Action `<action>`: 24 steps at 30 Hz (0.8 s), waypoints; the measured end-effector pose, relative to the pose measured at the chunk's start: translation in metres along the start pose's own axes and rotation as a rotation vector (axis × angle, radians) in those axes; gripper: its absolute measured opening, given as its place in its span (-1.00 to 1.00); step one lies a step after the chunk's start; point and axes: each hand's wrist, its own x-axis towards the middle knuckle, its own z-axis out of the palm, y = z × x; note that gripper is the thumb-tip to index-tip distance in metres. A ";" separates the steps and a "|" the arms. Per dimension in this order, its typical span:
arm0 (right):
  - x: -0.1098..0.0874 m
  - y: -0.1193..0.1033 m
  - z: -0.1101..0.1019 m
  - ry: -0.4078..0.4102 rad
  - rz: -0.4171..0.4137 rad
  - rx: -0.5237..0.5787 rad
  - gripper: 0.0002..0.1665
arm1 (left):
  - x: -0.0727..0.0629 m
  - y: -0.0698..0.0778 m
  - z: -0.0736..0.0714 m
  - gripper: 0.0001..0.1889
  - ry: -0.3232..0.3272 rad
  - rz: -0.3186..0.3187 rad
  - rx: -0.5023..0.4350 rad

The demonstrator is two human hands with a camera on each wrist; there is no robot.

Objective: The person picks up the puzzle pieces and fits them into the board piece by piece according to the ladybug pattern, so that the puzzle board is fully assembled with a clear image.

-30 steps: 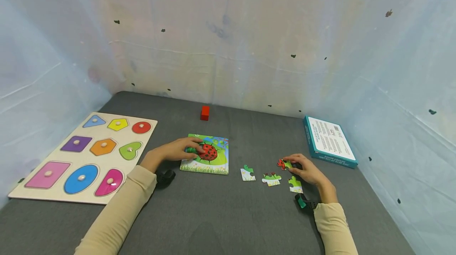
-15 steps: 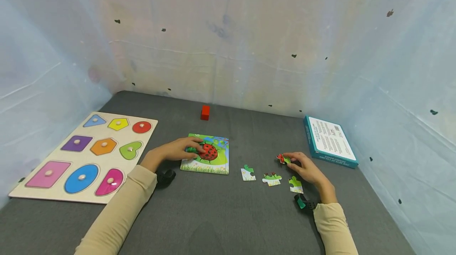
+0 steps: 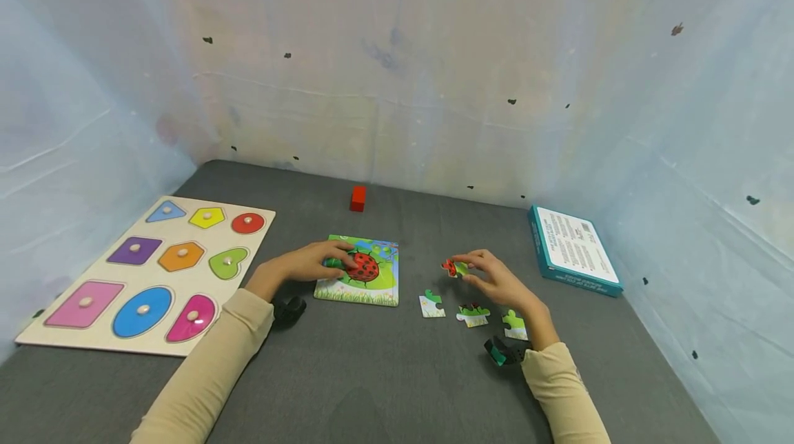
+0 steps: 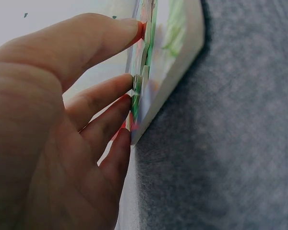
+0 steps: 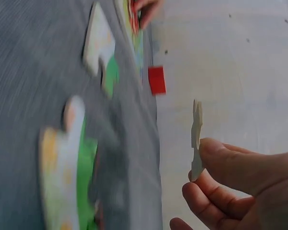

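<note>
My right hand (image 3: 499, 282) pinches a red and green jigsaw piece (image 3: 455, 268) between thumb and fingers, held up over the table. The right wrist view shows that piece (image 5: 197, 129) edge-on as a thin pale slab. My left hand (image 3: 310, 261) rests its fingertips on the left part of a ladybird puzzle board (image 3: 356, 297), hiding some of its picture. In the left wrist view the thumb and fingers (image 4: 108, 96) touch the face of the board. Three loose jigsaw pieces lie below the right hand: a white and green one (image 3: 431, 306), a middle one (image 3: 474, 316) and a green one (image 3: 514, 325).
At the left lies a wooden knob puzzle (image 3: 139, 280) with several coloured shapes. A red block (image 3: 358, 199) stands behind the ladybird board. A teal and white box (image 3: 577, 244) sits at the right, and a pale curtain (image 3: 397, 85) surrounds the grey table (image 3: 372, 375).
My right hand has lifted the red and green piece and carried it left, toward the ladybird board. The left hand has stayed on the board.
</note>
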 end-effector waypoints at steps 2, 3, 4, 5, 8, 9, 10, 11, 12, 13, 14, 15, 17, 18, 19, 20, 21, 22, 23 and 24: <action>0.009 -0.005 0.005 -0.020 -0.013 0.004 -0.56 | 0.000 0.000 0.000 -0.69 -0.001 -0.004 0.003; 0.014 -0.007 0.008 -0.029 -0.018 0.007 -0.57 | 0.000 0.000 0.000 -0.69 0.000 -0.005 0.002; 0.018 -0.010 0.011 -0.038 -0.020 0.014 -0.56 | 0.000 0.000 0.000 -0.69 -0.001 -0.007 0.004; 0.022 -0.006 0.016 -0.045 -0.025 0.017 -0.56 | 0.000 0.001 0.000 -0.69 -0.001 -0.008 0.007; 0.035 -0.012 0.026 -0.079 -0.015 0.021 -0.55 | 0.000 0.001 0.001 -0.69 0.000 -0.010 0.011; 0.039 -0.014 0.029 -0.092 -0.015 0.018 -0.55 | 0.000 0.001 0.001 -0.69 0.000 -0.010 0.009; 0.043 -0.016 0.033 -0.102 -0.010 0.016 -0.55 | 0.000 0.001 0.001 -0.69 0.001 -0.009 0.011; 0.047 -0.018 0.036 -0.112 -0.006 0.009 -0.55 | 0.000 0.002 0.001 -0.69 0.001 -0.007 0.011; 0.050 -0.020 0.040 -0.119 -0.002 -0.003 -0.55 | 0.000 0.002 0.001 -0.69 0.001 -0.006 0.013; 0.054 -0.022 0.043 -0.125 0.002 -0.014 -0.56 | 0.001 0.002 0.001 -0.69 0.001 -0.004 0.016; 0.058 -0.024 0.047 -0.128 -0.001 -0.023 -0.56 | 0.001 0.002 0.001 -0.69 0.002 -0.003 0.019; 0.061 -0.026 0.050 -0.130 -0.006 -0.036 -0.56 | 0.001 0.002 0.001 -0.69 0.002 -0.003 0.023; 0.068 -0.029 0.057 -0.128 -0.016 -0.054 -0.58 | 0.002 0.002 0.001 -0.69 0.003 -0.006 0.034; 0.071 -0.031 0.060 -0.128 -0.021 -0.063 -0.58 | 0.002 0.002 0.001 -0.69 0.004 -0.009 0.038; 0.074 -0.032 0.063 -0.128 -0.029 -0.070 -0.58 | 0.002 0.002 0.001 -0.69 0.006 -0.013 0.038; 0.076 -0.034 0.066 -0.126 -0.040 -0.075 -0.58 | 0.002 0.002 0.001 -0.68 0.008 -0.018 0.038; 0.079 -0.035 0.069 -0.126 -0.042 -0.078 -0.59 | 0.002 0.002 0.001 -0.68 0.009 -0.021 0.040; 0.081 -0.035 0.071 -0.125 -0.048 -0.082 -0.59 | 0.002 0.003 0.001 -0.68 0.009 -0.024 0.039; 0.082 -0.036 0.074 -0.123 -0.055 -0.088 -0.59 | 0.002 0.003 0.001 -0.68 0.008 -0.026 0.037; 0.084 -0.036 0.076 -0.120 -0.058 -0.092 -0.59 | 0.002 0.003 0.001 -0.68 0.006 -0.029 0.034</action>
